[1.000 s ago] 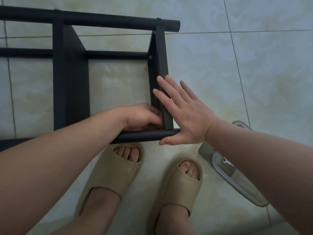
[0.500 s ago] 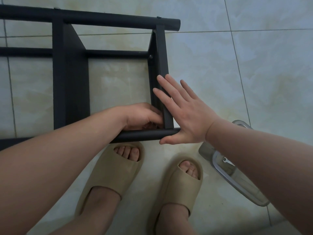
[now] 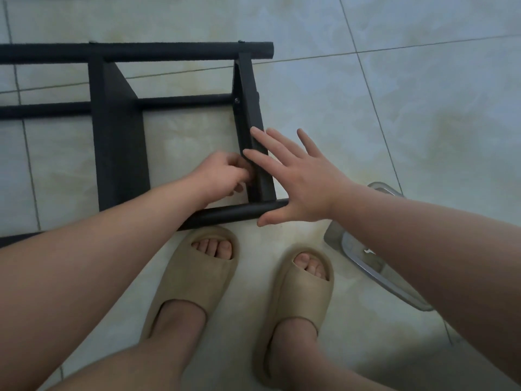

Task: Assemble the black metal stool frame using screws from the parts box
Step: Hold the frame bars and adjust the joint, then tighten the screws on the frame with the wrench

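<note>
2 beige sandals (image 3: 194, 277) stand nearest, the clear parts box (image 3: 355, 249) just right. Beyond, the right hand (image 3: 298, 182) presses flat, fingers straight, on the black stool frame (image 3: 118, 131), likely steadying it. The left hand (image 3: 222, 172) curls at its inner bar; I cannot tell what it holds.

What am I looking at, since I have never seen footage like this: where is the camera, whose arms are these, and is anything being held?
No machine here: one camera, worn on a person's head, looks down at their own arms. The black stool frame lies on the tiled floor. The right hand rests flat, fingers straight, against the frame's near corner. The left hand curls its fingers at the inner side of that corner; whether they pinch anything is hidden. A clear parts box sits on the floor, partly under the right forearm. Below are feet in beige slippers.
</note>
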A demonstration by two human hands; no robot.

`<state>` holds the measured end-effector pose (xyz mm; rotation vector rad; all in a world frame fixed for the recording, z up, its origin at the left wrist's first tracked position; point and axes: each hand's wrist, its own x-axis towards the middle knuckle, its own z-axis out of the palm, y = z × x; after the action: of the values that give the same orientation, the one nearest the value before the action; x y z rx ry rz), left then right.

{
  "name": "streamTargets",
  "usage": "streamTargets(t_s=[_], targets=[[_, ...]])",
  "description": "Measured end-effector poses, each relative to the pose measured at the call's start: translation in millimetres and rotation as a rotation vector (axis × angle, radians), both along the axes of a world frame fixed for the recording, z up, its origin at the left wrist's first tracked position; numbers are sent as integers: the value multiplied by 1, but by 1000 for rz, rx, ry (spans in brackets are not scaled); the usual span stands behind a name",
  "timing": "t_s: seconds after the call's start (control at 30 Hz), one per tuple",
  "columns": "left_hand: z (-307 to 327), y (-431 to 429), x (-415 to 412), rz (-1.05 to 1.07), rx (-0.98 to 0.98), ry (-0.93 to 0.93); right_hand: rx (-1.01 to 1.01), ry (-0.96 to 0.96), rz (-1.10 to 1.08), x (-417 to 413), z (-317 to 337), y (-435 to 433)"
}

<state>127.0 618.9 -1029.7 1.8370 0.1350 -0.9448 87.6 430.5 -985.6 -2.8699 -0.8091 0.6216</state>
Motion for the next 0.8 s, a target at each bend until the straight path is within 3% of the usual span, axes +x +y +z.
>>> streamTargets(t_s=[0.1,0.2,0.33,0.47,0.63,0.8], targets=[[24,-1,-9,116,208,-341,38,132,-200,-23,21,-10],[63,-18,-17,-1,153,-614,54,177,-357,-53,43,-41],[109,-72,-33,-409,77,-735,-36,195,-573,-98,58,-102],[113,-120,-60,-934,117,-753,-120,249,-767,-132,53,-152],[75,-156,-90,-1571,301,-1288,-93,308,-883,-152,8,-179],[25,-170,-101,-1770,361,-1171,-172,393,-825,-160,-49,-186]])
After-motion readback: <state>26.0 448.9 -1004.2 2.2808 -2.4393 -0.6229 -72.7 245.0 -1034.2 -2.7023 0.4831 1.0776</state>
